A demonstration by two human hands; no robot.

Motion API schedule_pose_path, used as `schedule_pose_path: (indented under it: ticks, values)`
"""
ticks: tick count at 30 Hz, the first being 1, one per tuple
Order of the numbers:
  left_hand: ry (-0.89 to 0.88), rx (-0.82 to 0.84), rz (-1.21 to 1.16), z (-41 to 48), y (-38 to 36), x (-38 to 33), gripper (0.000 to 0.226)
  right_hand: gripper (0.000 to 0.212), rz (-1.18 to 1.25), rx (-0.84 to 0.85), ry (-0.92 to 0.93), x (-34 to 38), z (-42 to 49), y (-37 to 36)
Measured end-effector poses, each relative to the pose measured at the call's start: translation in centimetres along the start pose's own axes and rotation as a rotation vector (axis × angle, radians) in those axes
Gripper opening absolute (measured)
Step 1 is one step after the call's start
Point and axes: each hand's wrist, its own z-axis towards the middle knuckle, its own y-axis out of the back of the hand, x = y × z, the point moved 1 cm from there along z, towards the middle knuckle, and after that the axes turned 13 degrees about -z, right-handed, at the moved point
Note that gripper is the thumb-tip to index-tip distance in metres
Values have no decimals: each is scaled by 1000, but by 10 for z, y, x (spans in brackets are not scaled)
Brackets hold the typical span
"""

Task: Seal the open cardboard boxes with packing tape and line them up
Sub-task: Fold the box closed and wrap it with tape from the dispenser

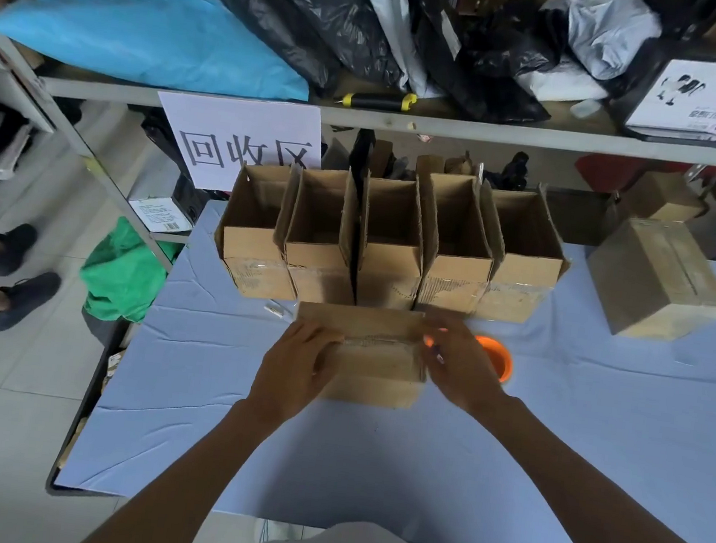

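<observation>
A closed cardboard box (376, 353) lies on the blue table in front of me, with a strip of clear tape along its top seam. My left hand (296, 367) presses on the box's left end. At the box's right end my right hand (459, 363) grips an orange tape roll (496, 356), most of it hidden behind the fingers. Behind the box stands a row of several open cardboard boxes (389, 239), flaps up, side by side. A sealed box (658, 279) rests apart at the far right of the table.
The table (369, 473) has a blue cloth; its left edge drops to a tiled floor with a green bag (124, 271). A metal shelf (364, 118) with bags and a paper sign (246, 142) hangs behind the boxes. Another person's feet (12, 272) stand at left.
</observation>
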Motion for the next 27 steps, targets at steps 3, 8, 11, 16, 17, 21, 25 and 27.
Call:
schedule_pose_path:
  ticks: [3,8,11,16,17,21,25,27]
  values:
    - [7,-57,31,-2,-3,-4,18,28,-18,-26,-388,-30,-2,-5]
    - [85,-118,117,-2,-7,-11,13,56,-127,349,-518,-60,-4,-33]
    - [131,-105,115,-2,-9,-15,15,64,-143,378,-515,-63,-4,-44]
    - [295,-86,-110,6,-6,-13,17,37,-73,332,-537,-69,3,-55]
    - [303,-88,-140,7,-5,-12,18,29,-72,321,-537,-70,4,-55]
    - [288,-77,-142,7,-3,-7,17,16,-106,280,-487,-68,12,-32]
    - [264,-76,-149,5,-5,-3,18,22,68,361,-501,-78,28,25]
    - [264,-78,-152,5,-6,-2,19,26,405,390,-505,-74,31,59]
